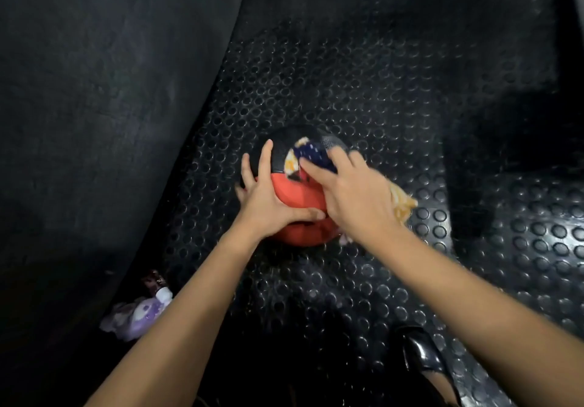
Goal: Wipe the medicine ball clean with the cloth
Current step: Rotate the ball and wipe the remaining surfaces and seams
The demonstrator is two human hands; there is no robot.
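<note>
Two bare hands work a red-and-black rubber medicine ball [294,191]: left hand [268,198] steadies it, fingers spread; right hand [350,195] presses a patterned cloth [311,152] flat-fingered.

Black rubber floor mat [363,90] under me, raised round studs all over. My ball [297,207], red and black, sits on it mid-mat. Purple spray bottle [142,312] lies on its side near left edge, by dark wall. My black shoe [420,356] planted lower right.
</note>
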